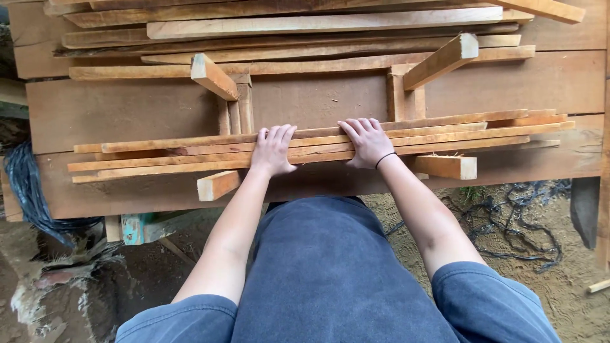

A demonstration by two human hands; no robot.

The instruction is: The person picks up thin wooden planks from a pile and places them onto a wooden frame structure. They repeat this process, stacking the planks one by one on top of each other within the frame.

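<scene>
Nearest the camera: a dark grey-blue shirt fills the lower middle, with both bare forearms reaching forward from its short sleeves.
Far left: a bundle of dark cord or netting hangs beside the worktop edge; just right of it a small teal-painted block sits under the planks.
Thin wooden strips: a loose bundle of long, narrow, pale orange-brown slats — lying flat across two short cross blocks, ends uneven, running nearly the full width of the worktop.
Left block: a squared offcut with a pale sawn end, poking out beneath the strips.
Left hand: palm down, fingers spread flat on top of the strips, pressing rather than gripping.
Right hand: also flat and open on the strips, a thin dark band at the wrist.
Right block: a second offcut under the bundle.
Worktop: broad, weathered brown planks — more slats stacked along the far edge.
Far right: tangled dark wire on sandy ground.
</scene>
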